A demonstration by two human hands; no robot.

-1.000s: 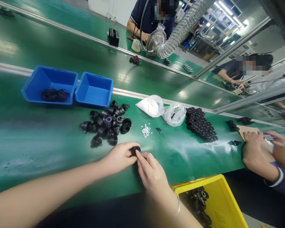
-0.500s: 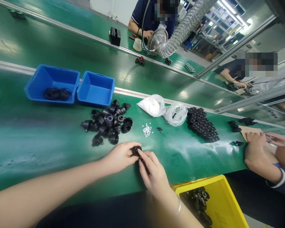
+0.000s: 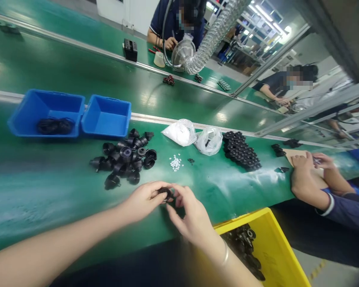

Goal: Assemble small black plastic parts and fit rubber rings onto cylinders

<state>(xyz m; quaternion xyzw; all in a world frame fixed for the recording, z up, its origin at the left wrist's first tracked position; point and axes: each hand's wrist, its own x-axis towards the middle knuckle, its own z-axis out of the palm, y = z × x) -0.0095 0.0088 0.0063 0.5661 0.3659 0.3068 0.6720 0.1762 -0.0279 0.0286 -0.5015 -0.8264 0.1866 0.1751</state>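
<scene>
My left hand (image 3: 146, 199) grips a small round black part (image 3: 165, 194) between thumb and fingers, its ring-shaped opening facing up. My right hand (image 3: 187, 209) is at the part's right side, fingers curled and touching its edge; a dark piece shows between its thumb and fingers, too hidden to make out. Beyond my hands lie a heap of black round housings (image 3: 125, 153), a small pile of white pieces (image 3: 175, 163) and a few tiny black pieces (image 3: 191, 161).
Blue bins (image 3: 106, 117) stand at the back left, one with black cable. Two plastic bags (image 3: 179, 132) and a block of black parts (image 3: 241, 151) lie further right. A yellow crate (image 3: 283, 247) is at lower right. Another person's hands (image 3: 302, 163) work at the right.
The view has shifted, so the scene sits further left. My right hand's index finger has left the part's opening, its fingers now at the rim. My left thumb lies over the part.
</scene>
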